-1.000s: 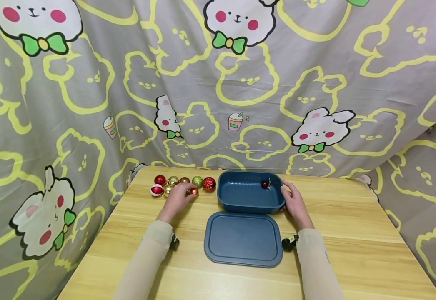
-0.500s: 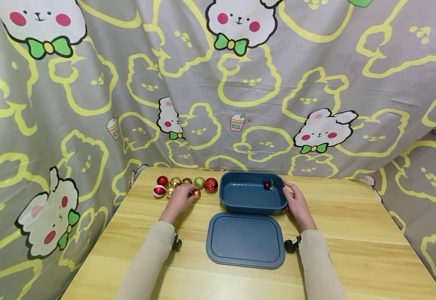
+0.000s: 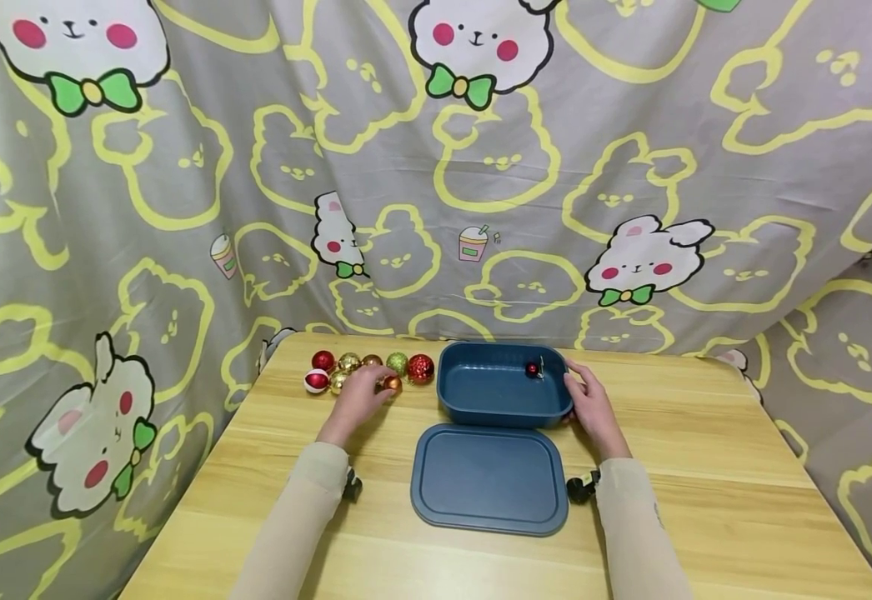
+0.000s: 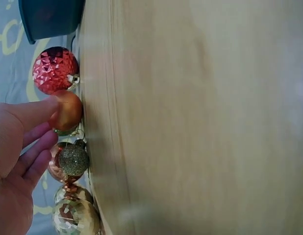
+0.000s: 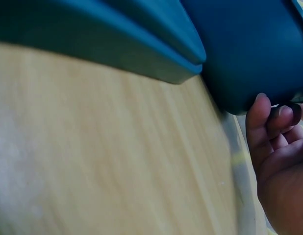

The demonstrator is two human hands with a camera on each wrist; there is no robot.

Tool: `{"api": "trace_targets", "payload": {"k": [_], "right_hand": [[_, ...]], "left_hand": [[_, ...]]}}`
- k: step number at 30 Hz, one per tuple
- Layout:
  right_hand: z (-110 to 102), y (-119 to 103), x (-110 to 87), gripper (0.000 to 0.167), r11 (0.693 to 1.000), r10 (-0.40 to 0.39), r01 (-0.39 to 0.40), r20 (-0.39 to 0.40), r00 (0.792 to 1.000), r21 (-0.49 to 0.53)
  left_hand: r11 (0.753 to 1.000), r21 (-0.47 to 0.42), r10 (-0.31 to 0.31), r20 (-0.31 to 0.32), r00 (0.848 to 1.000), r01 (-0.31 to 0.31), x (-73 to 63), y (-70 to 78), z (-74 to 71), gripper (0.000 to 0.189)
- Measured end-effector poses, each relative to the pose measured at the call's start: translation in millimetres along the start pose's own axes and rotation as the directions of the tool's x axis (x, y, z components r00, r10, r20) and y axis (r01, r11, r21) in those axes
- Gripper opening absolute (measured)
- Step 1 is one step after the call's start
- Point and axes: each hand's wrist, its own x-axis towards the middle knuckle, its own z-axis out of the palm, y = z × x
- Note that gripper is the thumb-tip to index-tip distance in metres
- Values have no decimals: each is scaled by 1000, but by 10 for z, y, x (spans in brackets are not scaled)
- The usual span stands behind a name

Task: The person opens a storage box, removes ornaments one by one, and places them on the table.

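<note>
My left hand [image 3: 361, 398] pinches a shiny orange Christmas bauble [image 4: 69, 110] between thumb and fingers, at the near side of a bauble cluster. Around it lie a faceted red bauble [image 3: 421, 368], a green glitter one [image 3: 397, 363], several gold ones [image 4: 75, 215], a plain red one [image 3: 323, 360] and a red-and-white one [image 3: 316, 382]. To their right stands an open dark blue box [image 3: 503, 415] with one small dark red bauble [image 3: 531, 369] inside. My right hand [image 3: 592, 404] grips the box's right end, its fingers against the wall in the right wrist view.
A blue lid [image 3: 490, 479] lies flat on the wooden table [image 3: 706, 500], in front of the box. Behind the table's back edge hangs a grey curtain [image 3: 406, 175] with rabbit drawings, which also runs along both sides.
The head view shifts slightly. Both hands, the box and the baubles keep nearly the same places, and the left hand stays at the orange bauble.
</note>
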Motion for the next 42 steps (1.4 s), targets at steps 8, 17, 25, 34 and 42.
{"api": "trace_targets", "payload": {"k": [8, 17, 25, 34, 42], "right_hand": [[-24, -80, 7, 52, 998, 35, -37, 36, 999, 51], [15, 24, 1, 52, 1000, 6, -6, -9, 1000, 5], [13, 34, 11, 52, 1000, -2, 2, -7, 1000, -7], [9, 40, 12, 53, 1000, -7, 7, -4, 1000, -5], [19, 44, 8, 52, 1000, -10, 10, -6, 1000, -5]], "left_hand": [[995, -95, -2, -17, 1000, 1, 7, 37, -70, 38], [987, -146, 58, -81, 995, -69, 86, 298, -88, 38], [969, -212, 110, -87, 990, -127, 177, 598, -14, 36], [954, -254, 154, -48, 987, -161, 236, 865, 188, 34], [949, -254, 195, 2, 981, -188, 265, 1034, 416, 33]]}}
